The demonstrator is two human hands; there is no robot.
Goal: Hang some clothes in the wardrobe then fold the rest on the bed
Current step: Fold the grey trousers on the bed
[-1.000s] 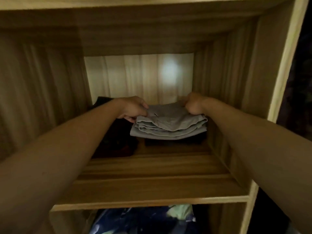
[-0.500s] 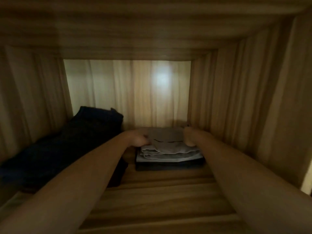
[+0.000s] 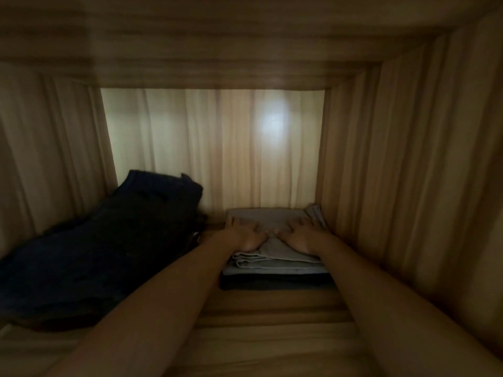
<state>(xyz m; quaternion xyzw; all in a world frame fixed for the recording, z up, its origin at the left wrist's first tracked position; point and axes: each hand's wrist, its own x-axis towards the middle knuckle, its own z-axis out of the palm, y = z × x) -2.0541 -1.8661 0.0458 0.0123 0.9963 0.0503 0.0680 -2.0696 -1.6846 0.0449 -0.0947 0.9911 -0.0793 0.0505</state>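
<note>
deep inside a dim wooden wardrobe compartment (image 3: 408, 186), a person's left hand (image 3: 242, 236) and right hand (image 3: 300, 236) lie flat, fingers spread and straight, on top of a folded grey garment (image 3: 275, 221) at the back right corner of the shelf (image 3: 272, 308). the grey garment tops a small stack: a paler folded layer shows just beneath its front edge, and under that a dark folded item (image 3: 272, 282) whose colour and kind are lost in shadow. to the left, apart from the stack, a dark navy folded garment (image 3: 109, 240) lies at an angle, its near end cut off by the left edge of the view and its folds hard to read. both forearms run out of the lower edge. a pale blurred glare (image 3: 273, 123) marks the back panel.
</note>
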